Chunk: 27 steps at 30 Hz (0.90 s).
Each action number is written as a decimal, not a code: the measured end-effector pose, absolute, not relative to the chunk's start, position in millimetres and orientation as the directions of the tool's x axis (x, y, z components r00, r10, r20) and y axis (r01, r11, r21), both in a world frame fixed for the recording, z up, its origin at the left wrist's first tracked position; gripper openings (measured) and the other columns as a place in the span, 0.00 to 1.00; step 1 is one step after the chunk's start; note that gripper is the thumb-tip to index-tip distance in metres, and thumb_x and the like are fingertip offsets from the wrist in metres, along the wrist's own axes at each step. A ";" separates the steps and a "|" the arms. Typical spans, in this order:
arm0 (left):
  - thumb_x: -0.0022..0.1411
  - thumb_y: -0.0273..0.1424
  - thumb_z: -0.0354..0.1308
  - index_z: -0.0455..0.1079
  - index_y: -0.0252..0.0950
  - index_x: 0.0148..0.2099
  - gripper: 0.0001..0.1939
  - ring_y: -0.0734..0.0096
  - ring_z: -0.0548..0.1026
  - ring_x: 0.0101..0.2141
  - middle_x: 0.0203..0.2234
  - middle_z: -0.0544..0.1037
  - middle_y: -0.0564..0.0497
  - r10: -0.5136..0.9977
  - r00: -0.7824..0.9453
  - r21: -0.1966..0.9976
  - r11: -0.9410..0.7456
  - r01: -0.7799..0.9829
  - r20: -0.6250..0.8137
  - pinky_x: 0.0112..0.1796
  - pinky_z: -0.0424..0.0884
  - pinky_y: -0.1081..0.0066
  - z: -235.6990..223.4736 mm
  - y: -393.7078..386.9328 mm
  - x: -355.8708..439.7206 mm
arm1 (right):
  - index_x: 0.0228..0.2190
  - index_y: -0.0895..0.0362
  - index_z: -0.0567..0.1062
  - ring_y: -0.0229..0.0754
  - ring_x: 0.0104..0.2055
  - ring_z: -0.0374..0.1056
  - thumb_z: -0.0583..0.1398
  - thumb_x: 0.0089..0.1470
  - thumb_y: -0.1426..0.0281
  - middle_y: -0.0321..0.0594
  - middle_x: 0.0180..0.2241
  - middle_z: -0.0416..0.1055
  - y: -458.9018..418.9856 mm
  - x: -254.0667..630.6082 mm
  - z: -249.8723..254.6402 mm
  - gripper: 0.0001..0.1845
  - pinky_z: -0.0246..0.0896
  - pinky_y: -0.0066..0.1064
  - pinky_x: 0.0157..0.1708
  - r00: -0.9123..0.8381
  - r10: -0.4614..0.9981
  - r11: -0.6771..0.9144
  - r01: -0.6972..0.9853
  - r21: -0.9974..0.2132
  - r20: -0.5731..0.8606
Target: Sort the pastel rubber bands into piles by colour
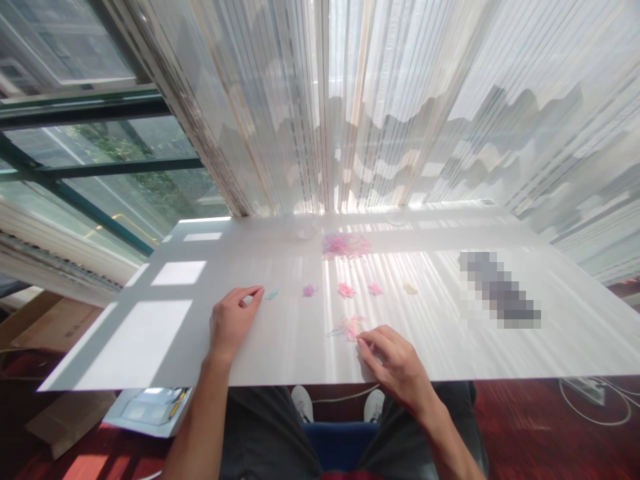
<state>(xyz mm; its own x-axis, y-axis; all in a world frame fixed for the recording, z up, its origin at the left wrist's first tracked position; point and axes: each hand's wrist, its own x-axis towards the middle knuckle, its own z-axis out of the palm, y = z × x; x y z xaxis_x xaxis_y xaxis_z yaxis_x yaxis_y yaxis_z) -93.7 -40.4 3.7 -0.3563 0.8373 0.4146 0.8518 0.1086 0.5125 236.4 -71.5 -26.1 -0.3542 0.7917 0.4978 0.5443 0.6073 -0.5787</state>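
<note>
My left hand [234, 320] rests on the white table [280, 347], its thumb and forefinger pinched together. Their tips are beside a small light-blue pile [271, 294]; anything between them is too small to make out. My right hand [393, 357] pinches at the right edge of a mixed-colour pile [349, 327] of thin pieces, perhaps little bands. What its fingertips hold cannot be made out. In a row across the table lie a purple pile [309, 291], a deep pink pile [346, 290], a lighter pink pile [375, 289] and a pale yellow pile [410, 287].
A larger pink and purple heap [346, 246] lies farther back, near a clear round item [306, 231]. A blurred dark object [500, 288] is on the right. Sheer curtains [340, 133] hang behind the table. Below left is a light-blue box [147, 410].
</note>
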 end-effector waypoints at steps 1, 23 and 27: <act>0.62 0.41 0.59 0.83 0.42 0.40 0.14 0.70 0.72 0.25 0.34 0.84 0.52 0.848 -0.357 0.500 0.130 0.856 0.392 0.34 0.72 0.70 1.4 -40.2 -92.8 | 0.36 0.55 0.75 0.40 0.30 0.68 0.56 0.68 0.71 0.38 0.29 0.71 -71.6 236.4 -26.0 0.08 0.65 0.33 0.33 -0.352 0.791 0.608 0.543 -0.579 0.501; 0.61 0.38 0.60 0.81 0.42 0.45 0.13 0.71 0.73 0.25 0.33 0.82 0.52 0.925 -0.260 0.448 0.115 0.887 0.277 0.30 0.69 0.72 -0.4 -39.1 -85.7 | 0.36 0.55 0.75 0.40 0.29 0.68 0.56 0.68 0.71 0.38 0.28 0.70 -70.5 235.6 -25.2 0.09 0.66 0.33 0.32 -0.362 0.782 0.617 0.567 -0.546 0.508; 0.62 0.38 0.60 0.81 0.42 0.45 0.12 0.70 0.74 0.26 0.35 0.82 0.53 0.923 -0.260 0.433 0.118 0.894 0.285 0.30 0.69 0.73 0.9 -37.2 -81.6 | 0.36 0.54 0.75 0.40 0.30 0.68 0.56 0.68 0.71 0.38 0.28 0.71 -70.9 235.5 -24.6 0.09 0.66 0.32 0.32 -0.361 0.784 0.614 0.570 -0.546 0.505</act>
<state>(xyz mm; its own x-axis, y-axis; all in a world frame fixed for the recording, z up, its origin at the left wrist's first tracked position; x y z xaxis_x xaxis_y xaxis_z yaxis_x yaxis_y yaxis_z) -81.6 -37.2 0.9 -0.2596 0.9226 0.2853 0.8938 0.1176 0.4328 235.5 -70.9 -24.6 -0.3611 0.7841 0.5047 0.5698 0.6140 -0.5462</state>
